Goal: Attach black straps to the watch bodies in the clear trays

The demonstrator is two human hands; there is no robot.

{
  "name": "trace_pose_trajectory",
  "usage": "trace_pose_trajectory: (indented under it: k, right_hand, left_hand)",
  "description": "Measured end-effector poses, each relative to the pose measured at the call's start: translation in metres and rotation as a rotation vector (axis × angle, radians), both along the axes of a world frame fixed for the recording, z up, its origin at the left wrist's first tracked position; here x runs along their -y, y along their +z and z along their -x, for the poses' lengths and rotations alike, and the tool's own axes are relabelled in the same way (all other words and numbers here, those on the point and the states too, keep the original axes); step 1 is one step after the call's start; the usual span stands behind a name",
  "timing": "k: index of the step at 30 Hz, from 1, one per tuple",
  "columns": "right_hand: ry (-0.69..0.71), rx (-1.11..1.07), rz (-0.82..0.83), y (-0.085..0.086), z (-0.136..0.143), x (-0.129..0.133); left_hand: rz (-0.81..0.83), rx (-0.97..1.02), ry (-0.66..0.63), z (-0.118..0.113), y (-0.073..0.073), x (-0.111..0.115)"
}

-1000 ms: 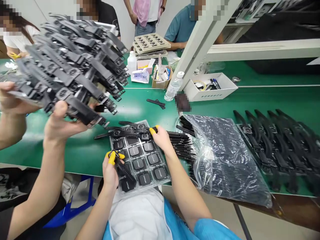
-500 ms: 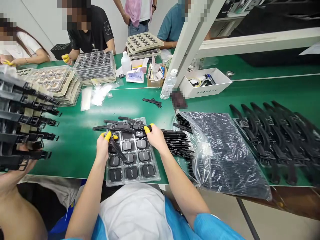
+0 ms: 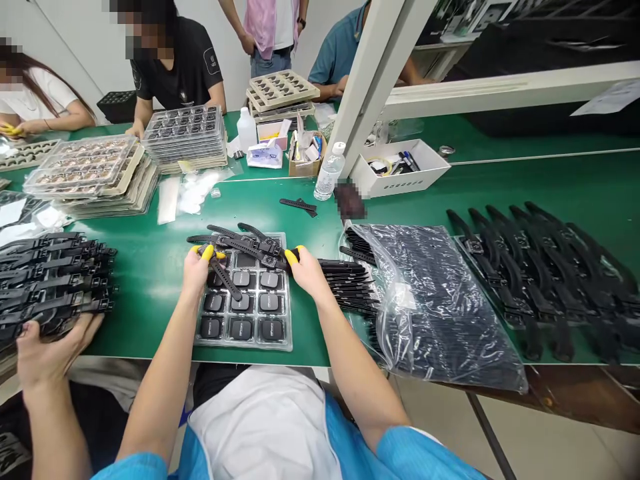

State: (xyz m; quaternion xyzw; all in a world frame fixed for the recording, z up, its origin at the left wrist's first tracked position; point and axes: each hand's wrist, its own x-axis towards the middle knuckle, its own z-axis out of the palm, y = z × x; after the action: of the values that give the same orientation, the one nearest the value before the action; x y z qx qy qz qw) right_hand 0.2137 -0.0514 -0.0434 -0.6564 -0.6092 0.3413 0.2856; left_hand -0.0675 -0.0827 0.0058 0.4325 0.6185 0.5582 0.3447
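Observation:
A clear plastic tray with rows of square black watch bodies lies on the green table before me. Several black watches with straps lie across its far end. My left hand, with yellow finger covers, is closed at the tray's left edge on a black strap that hangs over the tray. At the tray's far right corner my right hand pinches the end of a dark strap or watch, partly hidden by the fingers. Right beside it is a pile of black straps.
A plastic bag of straps and strapped watches lie right. Bottle, white box and stacked trays stand farther back. At left, another person's hand touches stacked watches. A white post rises behind.
The neighbour's stack of watches at left has come down onto the table. The view has shifted slightly. My hands keep their grips, and the watches at the tray's far end lie a little differently.

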Motion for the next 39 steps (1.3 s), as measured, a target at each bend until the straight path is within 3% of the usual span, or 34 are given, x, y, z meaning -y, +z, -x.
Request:
trace_pose_trajectory:
  k: [3, 5, 8, 10, 12, 14, 17, 20, 23, 31, 35, 39]
  right_hand:
    - [-0.082, -0.056, -0.078, 0.001, -0.011, 0.000]
    - [-0.135, -0.256, -0.131, 0.005, -0.010, 0.004]
    - [-0.064, -0.692, -0.122, 0.013, 0.004, 0.014]
    - [0.089, -0.917, -0.044, 0.017, 0.017, 0.024]
    - [0.254, -1.063, 0.068, 0.017, 0.029, 0.032]
    - [0.364, -1.125, 0.165, 0.014, 0.035, 0.037]
    - [0.416, -1.120, 0.234, 0.011, 0.038, 0.041]
    - [0.427, -1.088, 0.297, 0.009, 0.038, 0.041]
    - [0.426, -1.074, 0.357, 0.009, 0.037, 0.041]
    - [0.337, -1.183, 0.408, 0.008, 0.036, 0.038]
    - [0.335, -1.239, 0.445, 0.012, 0.037, 0.039]
    - [0.263, -1.226, 0.401, 0.015, 0.037, 0.040]
  left_hand:
    - [-0.077, 0.022, 0.060, -0.004, 0.009, 0.008]
    - [-0.119, 0.091, 0.070, -0.017, 0.014, 0.006]
    - [-0.094, 0.120, -0.090, -0.035, 0.025, 0.005]
    - [-0.056, 0.024, -0.224, -0.022, 0.034, 0.012]
    - [-0.054, -0.013, -0.213, 0.020, 0.040, 0.028]
    - [-0.039, -0.051, -0.158, 0.082, 0.039, 0.044]
    - [0.072, -0.444, -0.204, 0.167, 0.023, 0.053]
    - [0.129, -0.717, -0.283, 0.202, 0.004, 0.044]
    - [0.090, -0.742, -0.314, 0.199, -0.005, 0.032]
    - [-0.038, -0.785, -0.486, 0.189, -0.004, 0.027]
    - [0.053, -0.830, -0.377, 0.192, -0.009, 0.028]
    - [0.121, -0.621, -0.266, 0.194, -0.013, 0.030]
